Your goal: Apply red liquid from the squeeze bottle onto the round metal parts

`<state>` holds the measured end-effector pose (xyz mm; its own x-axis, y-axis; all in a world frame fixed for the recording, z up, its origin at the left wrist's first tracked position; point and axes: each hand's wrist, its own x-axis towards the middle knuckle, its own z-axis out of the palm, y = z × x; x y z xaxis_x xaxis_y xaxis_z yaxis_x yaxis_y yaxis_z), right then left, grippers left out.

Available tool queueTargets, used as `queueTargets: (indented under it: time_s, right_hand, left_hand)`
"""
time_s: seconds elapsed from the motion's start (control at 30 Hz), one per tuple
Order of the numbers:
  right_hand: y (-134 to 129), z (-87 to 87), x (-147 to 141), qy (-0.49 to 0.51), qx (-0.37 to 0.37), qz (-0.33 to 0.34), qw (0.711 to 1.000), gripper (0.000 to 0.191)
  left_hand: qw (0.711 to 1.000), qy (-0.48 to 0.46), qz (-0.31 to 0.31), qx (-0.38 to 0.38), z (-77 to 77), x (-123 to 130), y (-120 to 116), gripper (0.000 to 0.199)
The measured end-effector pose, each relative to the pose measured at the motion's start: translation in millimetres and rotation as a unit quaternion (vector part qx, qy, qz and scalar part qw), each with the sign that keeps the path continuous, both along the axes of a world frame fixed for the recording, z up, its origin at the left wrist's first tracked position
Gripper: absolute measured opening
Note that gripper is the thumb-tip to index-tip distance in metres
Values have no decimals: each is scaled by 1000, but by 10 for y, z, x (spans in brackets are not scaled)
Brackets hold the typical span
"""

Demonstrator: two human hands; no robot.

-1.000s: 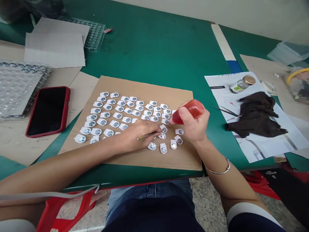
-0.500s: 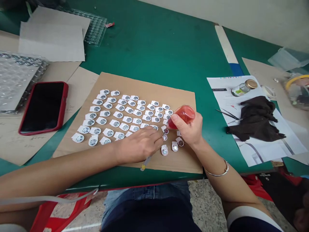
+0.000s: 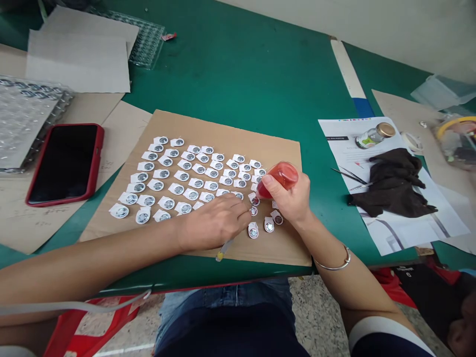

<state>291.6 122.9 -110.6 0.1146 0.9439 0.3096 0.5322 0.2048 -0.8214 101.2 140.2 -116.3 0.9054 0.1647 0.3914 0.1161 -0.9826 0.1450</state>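
My right hand [image 3: 293, 198] is wrapped around a red, see-through squeeze bottle [image 3: 280, 178], tilted with its narrow end down over a small round silver piece on a white tab [image 3: 254, 200]. Close on its left, my left hand [image 3: 219, 223] is closed, palm down. A thin clear stick with a yellow end [image 3: 224, 249] pokes out below that hand; its other end is hidden by the fingers. Several more silver pieces on white tabs [image 3: 176, 189] lie in rough rows on a brown cardboard sheet [image 3: 278, 253]. My left forearm and hand cover some of them.
A red-cased phone [image 3: 66, 163] and bubble wrap [image 3: 22, 124] lie at left. On the right are a printed sheet [image 3: 401, 233], a glass jar [image 3: 374, 136], tweezers [image 3: 349, 174], a dark cloth [image 3: 396, 186] and a clear tub with a yellow rim [image 3: 455, 144].
Both hands stay almost in place, and the bottle remains tilted over the same piece. The whole view has shifted very slightly.
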Motion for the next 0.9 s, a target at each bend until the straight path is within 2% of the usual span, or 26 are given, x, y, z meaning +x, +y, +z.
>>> queueTargets:
  time_s: [0.9]
  right_hand:
    - [22,-13,20,1,6,-17,1000,25]
  left_hand:
    - [1000,-5,8,4,24,-5,16,23]
